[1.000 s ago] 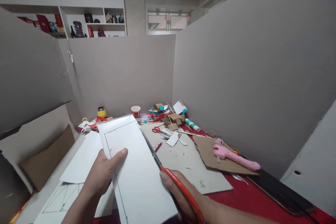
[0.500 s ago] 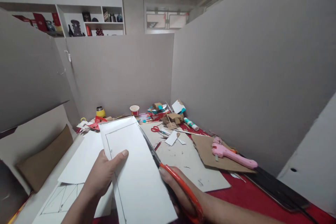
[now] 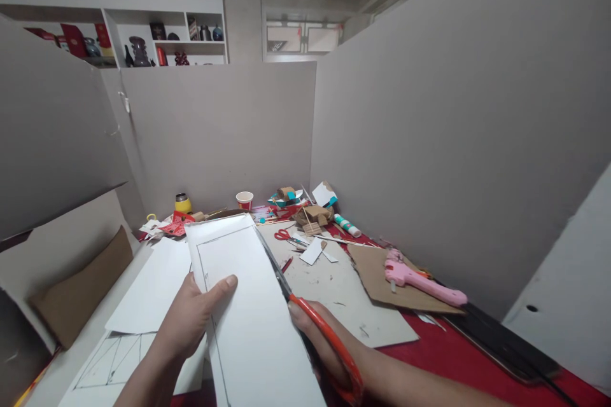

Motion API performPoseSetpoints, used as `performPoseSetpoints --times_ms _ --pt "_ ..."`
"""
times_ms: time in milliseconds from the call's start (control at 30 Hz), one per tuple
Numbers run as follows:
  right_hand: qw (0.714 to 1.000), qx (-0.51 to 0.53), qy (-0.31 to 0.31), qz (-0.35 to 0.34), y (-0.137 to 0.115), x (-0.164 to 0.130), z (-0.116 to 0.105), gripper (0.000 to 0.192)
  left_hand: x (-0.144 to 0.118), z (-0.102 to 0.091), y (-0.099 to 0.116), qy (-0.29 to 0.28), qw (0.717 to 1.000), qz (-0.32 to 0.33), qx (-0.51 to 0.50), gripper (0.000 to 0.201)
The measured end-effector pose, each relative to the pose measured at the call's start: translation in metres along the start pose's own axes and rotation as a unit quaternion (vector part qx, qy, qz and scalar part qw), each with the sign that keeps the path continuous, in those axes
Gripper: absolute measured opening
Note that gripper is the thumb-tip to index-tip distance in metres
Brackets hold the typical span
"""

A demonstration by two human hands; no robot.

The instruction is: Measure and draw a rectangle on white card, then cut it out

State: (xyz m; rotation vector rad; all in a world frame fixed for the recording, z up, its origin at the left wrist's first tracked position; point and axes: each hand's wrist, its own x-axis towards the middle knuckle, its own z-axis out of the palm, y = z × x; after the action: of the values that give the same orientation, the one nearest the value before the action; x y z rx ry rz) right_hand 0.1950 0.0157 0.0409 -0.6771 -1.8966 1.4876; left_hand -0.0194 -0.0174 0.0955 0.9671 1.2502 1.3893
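A white sheet of card with black pencilled lines along its top and left side is held up in front of me. My left hand grips its left edge, thumb flat on the face and fingers hidden behind. On the right, my right hand is wrapped round the red handles of a pair of scissors. The grey blades point up and away, lying along the card's right edge. Whether the blades are parted I cannot make out.
A pink glue gun lies on brown cardboard at the right. A second pair of scissors, a pencil and scraps lie on a grey board. Behind stand a paper cup and a yellow bottle. Drawn sheets lie left.
The card's top has shifted slightly right and down, and my left hand has moved slightly right with it. The scissors' handles have shifted a little left.
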Motion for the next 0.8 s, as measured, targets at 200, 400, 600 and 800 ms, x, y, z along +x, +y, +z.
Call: performPoseSetpoints --times_ms 200,400,600,800 --pt "1.0 0.021 0.016 0.008 -0.0008 -0.0018 0.0019 0.059 -0.0008 0.0017 -0.002 -0.005 1.0 -0.001 -0.005 0.062" --pt "0.996 0.08 0.022 -0.017 0.0009 -0.0033 0.0039 0.058 0.0003 0.0041 -0.0036 -0.002 1.0 0.004 -0.007 0.073" --pt "0.994 0.087 0.011 -0.065 0.0029 0.0007 0.0023 0.054 0.0006 0.005 -0.005 -0.009 1.0 0.004 -0.003 0.071" --pt "0.995 0.082 0.022 -0.054 0.0037 0.0044 0.0004 0.051 0.0005 0.0045 -0.0065 -0.017 1.0 -0.002 0.011 0.061"
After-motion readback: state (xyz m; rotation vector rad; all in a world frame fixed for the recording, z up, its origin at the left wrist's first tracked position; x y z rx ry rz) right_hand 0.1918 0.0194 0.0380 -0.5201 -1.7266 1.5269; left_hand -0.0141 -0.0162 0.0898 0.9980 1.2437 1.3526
